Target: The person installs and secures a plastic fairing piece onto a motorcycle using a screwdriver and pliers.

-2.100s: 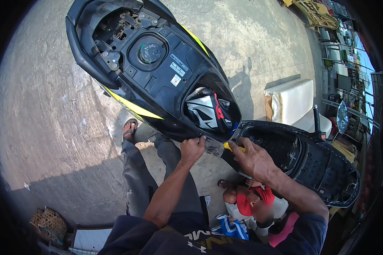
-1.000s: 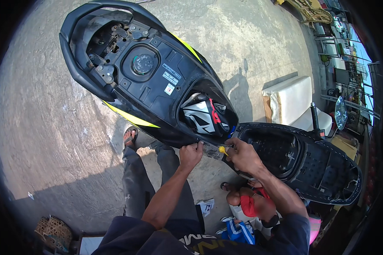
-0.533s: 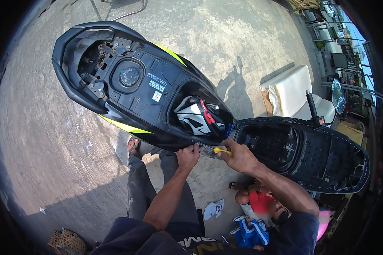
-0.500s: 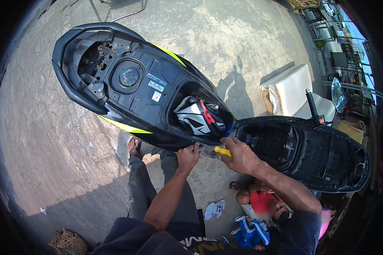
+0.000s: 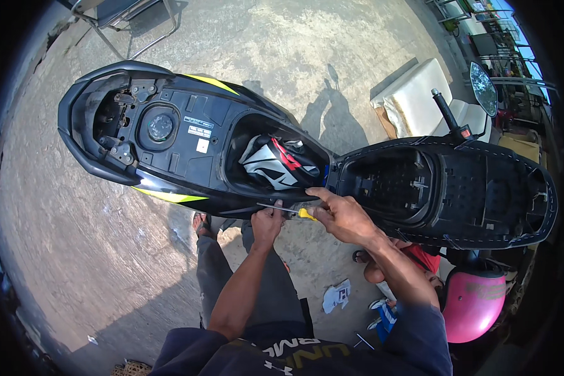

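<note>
A black scooter with yellow-green stripes (image 5: pixel 197 168) stands crosswise in front of me, its seat (image 5: pixel 482 203) flipped up to the right with the underside showing. In my right hand (image 5: pixel 348 218) is the yellow handle of a screwdriver (image 5: pixel 306 214), the index finger stretched along the compartment rim. The thin metal shaft points left along the near side panel. My left hand (image 5: pixel 267 227) is closed at that panel's edge, thumb and fingers against the shaft. Inside the under-seat compartment (image 5: pixel 233 150) lies a white, black and red bundle (image 5: pixel 272 164).
A white cushioned block (image 5: pixel 413 94) stands beyond the handlebar grip (image 5: pixel 445 109) and round mirror (image 5: pixel 484 89). A metal-legged chair (image 5: pixel 128 28) is at the far left. Near right are a pink helmet (image 5: pixel 475 307), a crouching person in red (image 5: pixel 423 255) and crumpled paper (image 5: pixel 337 296).
The view has shifted, bringing the pink helmet and chair further in. Both hands stay at the side panel; the screwdriver now lies flatter, its shaft visible across my left fingers.
</note>
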`<state>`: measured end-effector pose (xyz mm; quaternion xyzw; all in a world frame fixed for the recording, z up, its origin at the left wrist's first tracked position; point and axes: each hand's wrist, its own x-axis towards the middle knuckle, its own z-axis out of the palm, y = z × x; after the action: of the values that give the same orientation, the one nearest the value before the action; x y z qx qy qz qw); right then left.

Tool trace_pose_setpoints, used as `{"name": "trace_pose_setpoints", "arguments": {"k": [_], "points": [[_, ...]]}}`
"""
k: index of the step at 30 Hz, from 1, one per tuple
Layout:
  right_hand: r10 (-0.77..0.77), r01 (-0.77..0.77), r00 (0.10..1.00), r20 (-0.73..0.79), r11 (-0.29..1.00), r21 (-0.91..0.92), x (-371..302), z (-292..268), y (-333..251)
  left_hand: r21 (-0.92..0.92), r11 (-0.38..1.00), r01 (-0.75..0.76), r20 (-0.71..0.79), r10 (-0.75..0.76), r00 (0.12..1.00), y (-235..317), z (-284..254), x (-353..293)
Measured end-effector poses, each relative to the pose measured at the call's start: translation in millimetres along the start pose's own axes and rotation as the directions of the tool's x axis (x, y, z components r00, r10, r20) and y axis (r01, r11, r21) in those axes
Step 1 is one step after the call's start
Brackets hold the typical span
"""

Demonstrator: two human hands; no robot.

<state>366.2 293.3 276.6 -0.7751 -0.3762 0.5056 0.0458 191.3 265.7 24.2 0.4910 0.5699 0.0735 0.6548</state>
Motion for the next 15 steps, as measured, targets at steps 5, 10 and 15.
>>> {"name": "trace_pose_setpoints", "arguments": {"k": [5,10,15], "points": [[0.177,-0.172,0.983,0.052,0.981,-0.095,-86.4,116.0,194.1,0.257,0.939,-0.229,0.282,0.154,0.947,-22.8,-47.2,-12.5],[0.513,-0.509,0.799,-0.313,0.855,0.102,34.2,238.6,377.8,0.528,0.845,-0.081,0.292,-0.091,0.952,-122.7,-115.2,-34.9],[0.621,-0.636,0.642,-0.449,0.759,0.141,175.2,241.9,499.6,0.702,0.71,0.057,0.186,-0.26,0.948,-172.2,-139.4,-57.6]]}}
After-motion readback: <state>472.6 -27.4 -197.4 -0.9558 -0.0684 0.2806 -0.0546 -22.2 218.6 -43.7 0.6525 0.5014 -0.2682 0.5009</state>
